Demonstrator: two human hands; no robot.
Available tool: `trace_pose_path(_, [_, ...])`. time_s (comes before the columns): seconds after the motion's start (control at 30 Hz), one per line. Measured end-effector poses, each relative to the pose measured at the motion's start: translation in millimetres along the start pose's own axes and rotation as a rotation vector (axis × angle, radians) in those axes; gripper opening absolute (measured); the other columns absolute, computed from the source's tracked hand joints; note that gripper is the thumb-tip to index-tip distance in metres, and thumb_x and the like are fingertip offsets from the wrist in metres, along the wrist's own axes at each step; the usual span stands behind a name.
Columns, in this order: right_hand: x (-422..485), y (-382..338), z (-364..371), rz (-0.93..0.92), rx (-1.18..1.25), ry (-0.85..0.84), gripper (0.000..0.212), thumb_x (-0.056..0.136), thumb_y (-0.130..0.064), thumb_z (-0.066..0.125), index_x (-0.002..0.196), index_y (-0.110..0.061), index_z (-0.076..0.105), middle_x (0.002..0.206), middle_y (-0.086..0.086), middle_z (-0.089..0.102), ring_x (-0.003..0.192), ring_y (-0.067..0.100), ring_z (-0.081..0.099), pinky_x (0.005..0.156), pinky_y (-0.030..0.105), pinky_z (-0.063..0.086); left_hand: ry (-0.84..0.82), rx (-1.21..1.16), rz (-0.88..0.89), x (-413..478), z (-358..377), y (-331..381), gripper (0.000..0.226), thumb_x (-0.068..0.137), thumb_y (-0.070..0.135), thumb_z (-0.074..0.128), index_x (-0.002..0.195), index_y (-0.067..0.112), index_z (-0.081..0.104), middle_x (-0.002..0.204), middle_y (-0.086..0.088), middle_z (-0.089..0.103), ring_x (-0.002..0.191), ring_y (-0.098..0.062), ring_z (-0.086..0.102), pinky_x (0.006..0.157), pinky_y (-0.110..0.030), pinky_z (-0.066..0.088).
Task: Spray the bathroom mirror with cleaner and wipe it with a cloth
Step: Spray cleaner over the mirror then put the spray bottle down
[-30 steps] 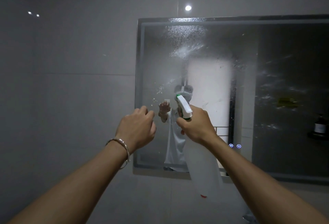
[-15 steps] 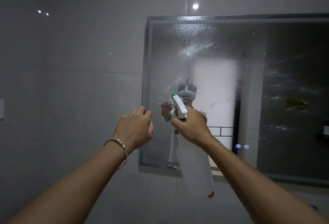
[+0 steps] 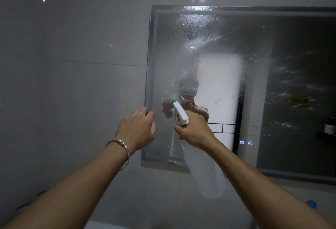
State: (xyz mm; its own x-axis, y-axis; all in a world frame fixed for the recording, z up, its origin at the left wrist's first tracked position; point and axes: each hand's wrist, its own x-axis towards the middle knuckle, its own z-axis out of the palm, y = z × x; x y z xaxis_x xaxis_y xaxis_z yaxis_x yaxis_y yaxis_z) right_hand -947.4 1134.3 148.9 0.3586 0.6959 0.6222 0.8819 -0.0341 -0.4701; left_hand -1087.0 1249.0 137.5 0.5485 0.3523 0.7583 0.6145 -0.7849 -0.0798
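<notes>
**A:** Where is the bottle sitting?

**B:** Centre of the frame. The right hand (image 3: pixel 194 130) is gripping the spray bottle (image 3: pixel 180 115) by its neck, with the nozzle pointing at the mirror (image 3: pixel 291 65). The mirror's left half is carrying droplets.

**A:** And the other hand?

**B:** The left hand (image 3: pixel 136 130) is hanging just left of the bottle with its fingers curled, and nothing is showing in it. No cloth is showing anywhere.

**A:** What's worrying you?

**B:** I'm thinking the cleaner could be running down towards the lit touch buttons (image 3: pixel 245 142) and drying into streaks while a cloth is being fetched. The nozzle is also pointing near the mirror's left edge, so mist may be drifting onto the wall (image 3: pixel 72 83).
</notes>
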Motion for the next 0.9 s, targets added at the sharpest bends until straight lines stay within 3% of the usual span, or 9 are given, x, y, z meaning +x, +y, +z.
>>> trace_pose_path(0.23, [-9.0,7.0,12.0,0.073,0.086,-0.095,0.012,0.081,-0.011,0.058,0.092,-0.013,0.054,0.076,0.002,0.059,0.063,0.022,0.067,0.056,0.029,0.052,-0.045,0.004,-0.015,-10.2,16.4,-2.8,0.027,0.093,0.029,0.037,0.107,0.015,0.054,0.107,-0.005,0.052,0.094,-0.025,0.054,0.067,-0.033,0.041])
trace_pose_path(0.37, [-10.7,13.4,21.5,0.104,0.047,-0.081,0.01,0.078,-0.016,0.06,0.081,-0.008,0.055,0.075,0.009,0.063,0.056,0.02,0.067,0.06,0.039,0.055,-0.059,-0.016,-0.016,-14.8,24.1,-5.8,0.028,0.093,0.029,0.038,0.109,0.014,0.055,0.109,-0.006,0.053,0.094,-0.026,0.055,0.07,-0.035,0.045])
trace_pose_path(0.57, [-18.1,17.3,31.2,0.103,-0.023,-0.047,0.012,0.072,-0.029,0.059,0.069,-0.025,0.048,0.075,0.004,0.062,0.068,0.029,0.065,0.065,0.048,0.056,-0.093,-0.031,-0.024,-22.8,35.7,-8.3,0.028,0.093,0.029,0.037,0.109,0.014,0.055,0.109,-0.006,0.053,0.094,-0.027,0.055,0.069,-0.035,0.043])
trace_pose_path(0.67, [-22.6,20.4,36.6,0.124,0.003,-0.034,0.014,0.069,-0.031,0.057,0.076,-0.019,0.053,0.078,0.005,0.062,0.069,0.03,0.064,0.065,0.048,0.056,-0.105,-0.031,-0.021,-26.9,40.7,-8.3,0.027,0.093,0.029,0.037,0.107,0.014,0.055,0.108,-0.006,0.052,0.093,-0.027,0.055,0.07,-0.035,0.045])
trace_pose_path(0.77, [-24.9,21.1,36.1,0.145,0.028,-0.064,0.017,0.076,-0.021,0.06,0.087,-0.008,0.056,0.085,0.011,0.063,0.072,0.032,0.066,0.068,0.048,0.056,-0.103,-0.029,-0.018,-27.1,42.8,-7.1,0.025,0.093,0.03,0.037,0.106,0.015,0.054,0.107,-0.005,0.051,0.093,-0.026,0.055,0.068,-0.034,0.043])
trace_pose_path(0.9, [-26.7,20.5,27.8,0.131,0.024,-0.087,0.014,0.076,-0.017,0.059,0.085,-0.008,0.053,0.082,0.011,0.063,0.066,0.026,0.068,0.067,0.047,0.056,-0.096,-0.023,-0.001,-27.1,44.6,-1.9,0.024,0.093,0.029,0.038,0.105,0.015,0.053,0.107,-0.005,0.05,0.095,-0.026,0.054,0.064,-0.032,0.036])
